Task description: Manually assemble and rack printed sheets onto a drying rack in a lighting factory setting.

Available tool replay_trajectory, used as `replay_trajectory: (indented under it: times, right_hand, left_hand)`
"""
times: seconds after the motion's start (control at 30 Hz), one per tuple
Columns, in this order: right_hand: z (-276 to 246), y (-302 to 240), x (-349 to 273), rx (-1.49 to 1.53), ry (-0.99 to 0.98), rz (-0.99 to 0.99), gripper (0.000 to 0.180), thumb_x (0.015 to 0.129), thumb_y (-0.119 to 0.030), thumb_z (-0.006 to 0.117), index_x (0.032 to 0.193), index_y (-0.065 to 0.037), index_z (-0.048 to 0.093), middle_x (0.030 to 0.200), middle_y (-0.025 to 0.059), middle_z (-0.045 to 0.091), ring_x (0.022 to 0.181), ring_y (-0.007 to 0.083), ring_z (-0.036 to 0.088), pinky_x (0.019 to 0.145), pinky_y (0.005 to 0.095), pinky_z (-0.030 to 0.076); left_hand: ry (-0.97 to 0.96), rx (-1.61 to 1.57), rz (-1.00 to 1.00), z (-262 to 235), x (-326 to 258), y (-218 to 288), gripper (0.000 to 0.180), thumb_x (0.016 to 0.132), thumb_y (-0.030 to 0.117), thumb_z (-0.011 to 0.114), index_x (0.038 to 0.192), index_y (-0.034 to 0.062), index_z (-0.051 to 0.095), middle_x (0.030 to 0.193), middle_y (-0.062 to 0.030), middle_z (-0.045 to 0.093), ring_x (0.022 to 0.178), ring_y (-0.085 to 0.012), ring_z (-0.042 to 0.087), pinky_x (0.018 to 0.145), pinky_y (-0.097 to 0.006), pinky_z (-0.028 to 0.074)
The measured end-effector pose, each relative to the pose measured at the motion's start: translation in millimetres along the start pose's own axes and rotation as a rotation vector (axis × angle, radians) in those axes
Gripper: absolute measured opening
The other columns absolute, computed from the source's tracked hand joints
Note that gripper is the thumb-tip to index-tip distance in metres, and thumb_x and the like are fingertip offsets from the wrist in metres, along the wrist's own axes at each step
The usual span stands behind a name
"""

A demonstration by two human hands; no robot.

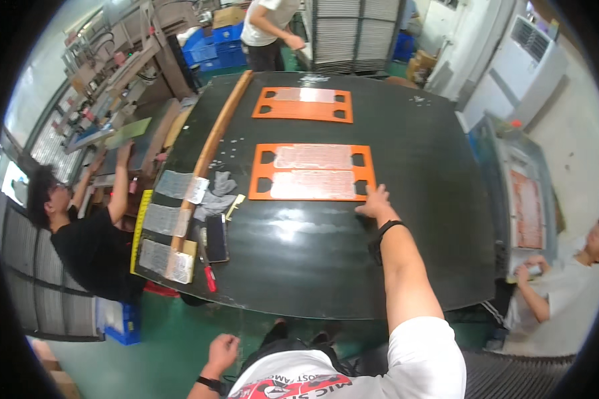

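Observation:
A flat orange panel (254, 174) with dark cut-outs at its ends lies on the dark table. Two pale, patterned rectangles (313, 185) cover its middle. My right hand (377, 201) reaches forward to the panel's near right corner, fingers spread; whether they press on it or just hover at the edge I cannot tell. Low by my body, away from the table, my left hand (224, 351) hangs with its fingers curled in and nothing visible in them. Farther back lies a second orange panel (303, 114), with a single pale strip along its far half.
Along the table's left side are a long wooden bar (213, 139), clear-wrapped pieces (165, 221), a grey cloth (214, 199), a phone (217, 238) and a red-handled tool (209, 278). One co-worker (90, 233) is at left, another (556, 292) at right, a third (267, 30) behind.

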State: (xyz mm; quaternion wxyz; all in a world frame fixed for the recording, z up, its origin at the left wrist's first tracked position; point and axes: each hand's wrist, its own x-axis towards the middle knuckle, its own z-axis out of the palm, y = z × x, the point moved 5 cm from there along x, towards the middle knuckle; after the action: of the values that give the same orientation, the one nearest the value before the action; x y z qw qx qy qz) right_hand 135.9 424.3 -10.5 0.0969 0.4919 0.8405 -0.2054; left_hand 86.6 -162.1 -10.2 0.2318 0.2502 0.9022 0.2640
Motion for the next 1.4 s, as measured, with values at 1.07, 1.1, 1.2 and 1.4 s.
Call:
replay_trajectory:
  times: [1.07,1.1,1.2,1.4]
  right_hand:
    - [134.6,0.8,-266.7,0.191,0.224,-0.588,0.069,0.07,-0.021,0.066,0.127,0.006,0.036,0.134,0.0282,0.031,0.128,0.0413,0.026,0.107,0.0483,0.018]
    - [140.1,-13.7,-266.9,0.17,0.206,-0.651,0.068,0.072,-0.023,0.065,0.126,0.007,0.036,0.136,0.0284,0.03,0.129,0.0417,0.025,0.107,0.0482,0.019]
    - [145.3,2.2,-254.1,0.074,0.108,-0.659,0.072,0.074,-0.026,0.064,0.129,0.008,0.033,0.139,0.0278,0.024,0.131,0.0408,0.022,0.108,0.0476,0.017]
    - [124.7,68.5,-249.8,-0.105,0.188,-0.284,0.079,0.083,-0.045,0.049,0.135,0.009,0.023,0.143,0.025,0.019,0.135,0.0369,0.013,0.109,0.05,0.008]
  left_hand:
    - [-0.271,0.513,0.827,130.3,90.5,153.4,0.082,0.077,0.048,0.059,0.133,-0.0049,0.031,0.139,-0.0223,0.029,0.131,-0.0361,0.023,0.104,-0.054,0.016]
    - [-0.243,0.524,0.862,129.3,91.7,150.7,0.082,0.076,0.049,0.059,0.132,-0.0054,0.033,0.138,-0.022,0.03,0.131,-0.0356,0.023,0.105,-0.053,0.015]
    - [-0.251,0.601,0.857,125.7,95.9,145.8,0.085,0.075,0.05,0.059,0.133,-0.005,0.031,0.139,-0.0213,0.03,0.131,-0.0353,0.024,0.104,-0.054,0.015]
    - [-0.167,0.622,0.643,128.4,85.7,163.5,0.088,0.074,0.054,0.059,0.132,-0.0061,0.031,0.138,-0.0226,0.03,0.132,-0.0355,0.022,0.104,-0.054,0.017]
